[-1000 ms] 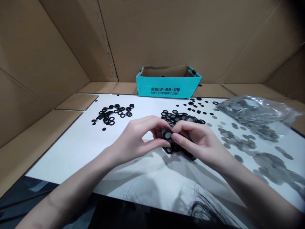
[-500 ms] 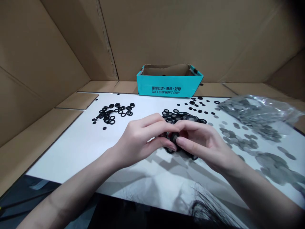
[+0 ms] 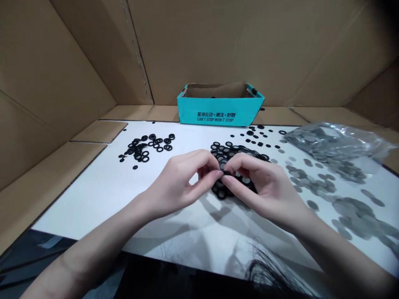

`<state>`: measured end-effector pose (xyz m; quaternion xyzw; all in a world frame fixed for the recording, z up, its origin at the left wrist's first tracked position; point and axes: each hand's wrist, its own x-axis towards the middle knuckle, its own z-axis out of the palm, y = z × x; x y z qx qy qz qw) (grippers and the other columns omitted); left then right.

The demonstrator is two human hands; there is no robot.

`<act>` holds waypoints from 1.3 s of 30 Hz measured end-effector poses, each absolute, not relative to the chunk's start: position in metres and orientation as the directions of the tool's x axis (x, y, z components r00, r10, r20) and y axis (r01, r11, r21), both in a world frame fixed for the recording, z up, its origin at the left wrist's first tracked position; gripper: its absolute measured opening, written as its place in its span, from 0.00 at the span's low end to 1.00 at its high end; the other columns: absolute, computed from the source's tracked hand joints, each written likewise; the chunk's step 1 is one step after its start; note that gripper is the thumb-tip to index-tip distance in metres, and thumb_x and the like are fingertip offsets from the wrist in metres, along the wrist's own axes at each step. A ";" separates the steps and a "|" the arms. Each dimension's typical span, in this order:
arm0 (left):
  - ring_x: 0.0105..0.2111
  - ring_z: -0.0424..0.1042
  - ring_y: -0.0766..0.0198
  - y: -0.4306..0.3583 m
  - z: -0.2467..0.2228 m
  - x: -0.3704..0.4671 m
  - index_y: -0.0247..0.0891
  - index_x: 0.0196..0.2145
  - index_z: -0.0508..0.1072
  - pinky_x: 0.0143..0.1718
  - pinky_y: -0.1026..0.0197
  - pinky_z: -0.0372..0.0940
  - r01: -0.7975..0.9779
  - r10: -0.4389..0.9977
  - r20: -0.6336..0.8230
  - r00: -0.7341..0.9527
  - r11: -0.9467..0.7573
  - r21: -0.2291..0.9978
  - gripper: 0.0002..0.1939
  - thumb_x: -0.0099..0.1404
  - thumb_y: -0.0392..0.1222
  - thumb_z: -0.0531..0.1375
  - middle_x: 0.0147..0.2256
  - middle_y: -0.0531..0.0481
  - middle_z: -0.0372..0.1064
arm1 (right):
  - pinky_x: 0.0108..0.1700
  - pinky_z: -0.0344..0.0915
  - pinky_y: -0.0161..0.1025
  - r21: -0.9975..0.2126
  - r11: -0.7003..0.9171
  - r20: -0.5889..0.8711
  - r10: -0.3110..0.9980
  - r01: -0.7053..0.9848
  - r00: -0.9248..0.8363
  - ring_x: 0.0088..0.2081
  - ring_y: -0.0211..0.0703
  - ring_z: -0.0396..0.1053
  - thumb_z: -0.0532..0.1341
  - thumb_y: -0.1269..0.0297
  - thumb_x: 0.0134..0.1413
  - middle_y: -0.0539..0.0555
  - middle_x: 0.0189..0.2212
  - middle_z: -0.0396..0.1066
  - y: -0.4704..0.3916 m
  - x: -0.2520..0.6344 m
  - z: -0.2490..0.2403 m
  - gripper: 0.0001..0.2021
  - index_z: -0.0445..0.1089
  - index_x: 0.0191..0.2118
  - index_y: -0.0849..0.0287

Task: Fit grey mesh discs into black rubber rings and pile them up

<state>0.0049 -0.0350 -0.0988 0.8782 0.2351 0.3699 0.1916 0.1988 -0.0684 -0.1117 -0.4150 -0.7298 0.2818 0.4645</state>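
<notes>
My left hand [image 3: 183, 178] and my right hand [image 3: 264, 182] meet near the middle of the white table. Between their thumbs and forefingers they pinch one small black ring [image 3: 226, 172], seen nearly edge-on. Behind and below the fingers lies a pile of black rings with grey centres [image 3: 222, 193], partly covered by both hands. Left of my left hand is a looser group of black rings [image 3: 145, 153]. Grey discs [image 3: 311, 180] are scattered to the right of my right hand.
A turquoise open box [image 3: 220, 111] stands at the back. A clear plastic bag of grey discs [image 3: 324, 143] lies at the right. Small black pieces [image 3: 260, 144] dot the table before the box. Cardboard walls [image 3: 249, 41] surround the white table [image 3: 102, 182].
The fingertips of both hands have drawn closer together. The black ring between them has turned from facing the camera to nearly edge-on. The view has shifted slightly.
</notes>
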 end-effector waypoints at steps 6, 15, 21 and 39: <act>0.28 0.69 0.70 -0.031 -0.103 0.004 0.36 0.35 0.69 0.31 0.67 0.65 0.266 0.562 0.555 0.614 -0.809 0.525 0.04 0.71 0.36 0.57 0.31 0.52 0.71 | 0.29 0.63 0.35 -0.835 0.434 0.392 0.901 0.339 -0.186 0.28 0.37 0.66 0.61 0.67 0.57 0.50 0.25 0.68 -0.068 0.199 -0.112 0.06 0.67 0.29 0.57; 0.28 0.69 0.71 -0.033 -0.102 0.006 0.34 0.33 0.71 0.31 0.69 0.63 0.263 0.536 0.624 0.569 -0.837 0.479 0.07 0.70 0.38 0.60 0.29 0.53 0.71 | 0.28 0.62 0.35 -0.862 0.372 0.347 0.928 0.344 -0.133 0.28 0.38 0.67 0.63 0.62 0.56 0.50 0.25 0.68 -0.069 0.197 -0.110 0.07 0.68 0.30 0.57; 0.26 0.67 0.72 -0.035 -0.100 0.005 0.34 0.31 0.70 0.29 0.70 0.61 0.294 0.564 0.513 0.647 -0.805 0.516 0.08 0.70 0.35 0.57 0.27 0.54 0.70 | 0.30 0.64 0.36 -0.762 0.489 0.453 0.871 0.424 -0.190 0.29 0.38 0.67 0.60 0.69 0.57 0.50 0.26 0.68 -0.069 0.198 -0.112 0.03 0.67 0.31 0.56; 0.28 0.73 0.69 -0.025 -0.104 0.001 0.36 0.32 0.74 0.32 0.68 0.67 0.173 0.531 0.584 0.615 -0.813 0.556 0.04 0.65 0.31 0.63 0.30 0.53 0.76 | 0.33 0.65 0.40 -0.463 0.715 0.694 0.660 0.524 -0.288 0.31 0.41 0.69 0.59 0.75 0.56 0.51 0.27 0.71 -0.070 0.200 -0.108 0.07 0.65 0.33 0.55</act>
